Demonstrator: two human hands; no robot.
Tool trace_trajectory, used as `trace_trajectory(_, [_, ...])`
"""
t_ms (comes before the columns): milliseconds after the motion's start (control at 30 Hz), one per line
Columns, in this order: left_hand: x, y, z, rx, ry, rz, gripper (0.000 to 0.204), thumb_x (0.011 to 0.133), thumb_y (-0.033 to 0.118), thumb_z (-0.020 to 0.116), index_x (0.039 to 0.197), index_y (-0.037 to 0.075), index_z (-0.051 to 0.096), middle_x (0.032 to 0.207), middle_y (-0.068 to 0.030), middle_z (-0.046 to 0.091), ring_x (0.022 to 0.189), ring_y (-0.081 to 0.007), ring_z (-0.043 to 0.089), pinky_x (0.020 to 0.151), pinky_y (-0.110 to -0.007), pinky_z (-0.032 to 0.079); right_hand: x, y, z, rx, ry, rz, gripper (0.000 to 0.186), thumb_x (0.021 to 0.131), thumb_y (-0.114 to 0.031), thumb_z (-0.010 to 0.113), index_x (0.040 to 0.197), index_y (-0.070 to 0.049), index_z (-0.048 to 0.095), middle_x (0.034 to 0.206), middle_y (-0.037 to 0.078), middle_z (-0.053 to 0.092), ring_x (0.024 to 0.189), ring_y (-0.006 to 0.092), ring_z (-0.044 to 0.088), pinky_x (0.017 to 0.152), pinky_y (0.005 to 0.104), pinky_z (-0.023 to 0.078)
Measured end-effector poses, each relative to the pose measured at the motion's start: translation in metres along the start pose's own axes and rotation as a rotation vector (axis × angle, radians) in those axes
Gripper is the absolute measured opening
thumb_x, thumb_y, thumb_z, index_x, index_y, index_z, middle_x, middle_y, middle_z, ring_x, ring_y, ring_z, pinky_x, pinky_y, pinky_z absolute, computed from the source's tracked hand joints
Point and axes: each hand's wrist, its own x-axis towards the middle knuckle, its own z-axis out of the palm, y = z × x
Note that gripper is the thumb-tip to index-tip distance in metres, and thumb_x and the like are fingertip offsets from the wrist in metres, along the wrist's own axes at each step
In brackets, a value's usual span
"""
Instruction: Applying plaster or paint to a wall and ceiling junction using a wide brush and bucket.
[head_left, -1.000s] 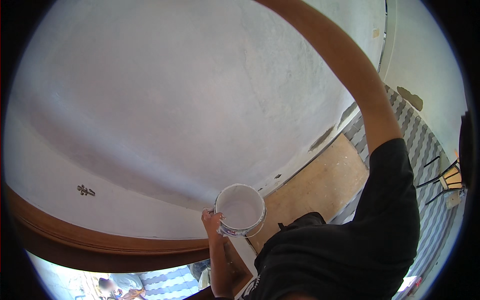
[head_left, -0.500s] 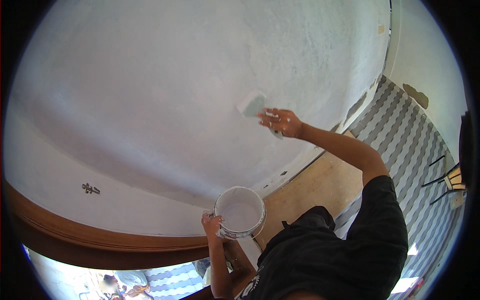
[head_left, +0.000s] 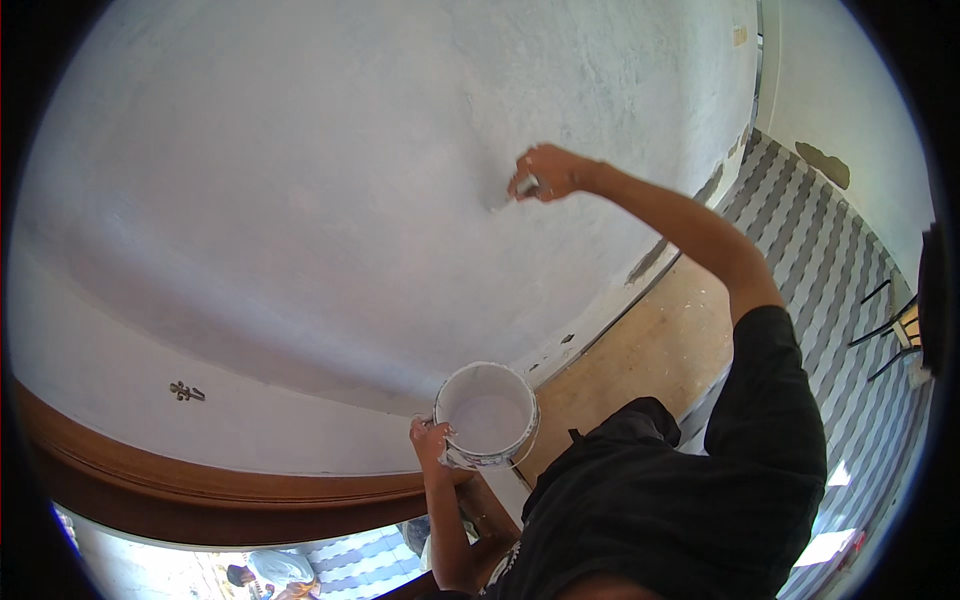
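- The white bucket [head_left: 487,415] sat low in the view, held up in front of the wall [head_left: 300,200], its open mouth facing the camera and pale paint or plaster showing inside.
- The left hand [head_left: 432,440] gripped the bucket at its left rim, fingers curled tight around the edge, the forearm rising from the lower edge of the view.
- The right hand [head_left: 548,172] was raised well above the bucket, arm stretched out, fingers pinched together on a small tool [head_left: 518,190] whose tip touched the wall; what kind of tool it was could not be told.
- The wall was a broad white surface, patchy and rougher toward its upper right part.
- A small dark metal fitting [head_left: 186,391] was fixed on the wall low at the left, well apart from the bucket.
- A brown wooden trim [head_left: 200,490] curved beneath the wall's lower edge.
- The person wore a black shirt [head_left: 680,500].
- The floor [head_left: 840,290] at the right bore grey and white wavy stripes, with a bare tan patch [head_left: 650,340] near the wall's base.
- A black metal frame [head_left: 885,330] stood on the floor at the far right.
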Motion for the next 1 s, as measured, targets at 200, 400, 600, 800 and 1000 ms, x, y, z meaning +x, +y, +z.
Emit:
trace_trajectory(200, [-0.004,0.005,0.003,-0.059,0.015,0.03,0.026,0.06,0.0,0.062,0.084,-0.004,0.052,0.076,-0.012,0.061,0.065,-0.0204,0.057,0.058,-0.032,0.047,0.04,-0.036,-0.112,-0.028,0.09,0.056,0.015,0.076,-0.007,0.075,0.09,-0.009,0.076,0.089,0.007,0.073,0.083,0.0232,0.065,0.086,0.0371,0.047])
trace_trajectory(400, [-0.01,0.015,0.004,0.052,0.029,0.003,0.026,0.063,0.001,0.064,0.085,-0.004,0.051,0.07,-0.0125,0.061,0.059,-0.0211,0.058,0.055,-0.033,0.047,0.067,-0.061,-0.214,-0.087,0.327,-0.147,0.019,0.084,-0.013,0.07,0.101,-0.009,0.074,0.1,0.009,0.072,0.093,0.0256,0.068,0.082,0.0387,0.053])
trace_trajectory(600, [0.005,-0.001,0.006,0.044,-0.011,0.023,0.026,0.063,0.001,0.065,0.084,-0.003,0.05,0.068,-0.0119,0.061,0.057,-0.0208,0.057,0.054,-0.033,0.047,0.082,-0.053,-0.227,-0.418,1.027,-0.646,0.025,0.084,-0.011,0.07,0.11,-0.012,0.07,0.11,0.003,0.07,0.097,0.025,0.065,0.086,0.0402,0.052])
trace_trajectory(800, [0.003,-0.005,0.002,-0.016,-0.029,-0.004,0.024,0.063,0.001,0.063,0.083,-0.002,0.051,0.075,-0.0132,0.061,0.063,-0.0189,0.057,0.057,-0.032,0.046,0.051,-0.015,-0.102,-0.644,0.859,-0.272,0.054,0.086,-0.016,0.069,0.137,-0.018,0.052,0.124,0.003,0.064,0.117,0.0203,0.057,0.082,0.034,0.058])
trace_trajectory(1000, [-0.003,0.005,0.005,0.141,-0.007,0.088,0.028,0.061,0.003,0.063,0.086,-0.004,0.052,0.075,-0.0136,0.058,0.065,-0.0197,0.056,0.059,-0.034,0.047,-0.052,-0.013,0.024,-0.36,0.632,-0.217,0.026,0.082,-0.008,0.066,0.108,-0.011,0.069,0.131,0.004,0.06,0.114,0.0238,0.06,0.087,0.0341,0.056])
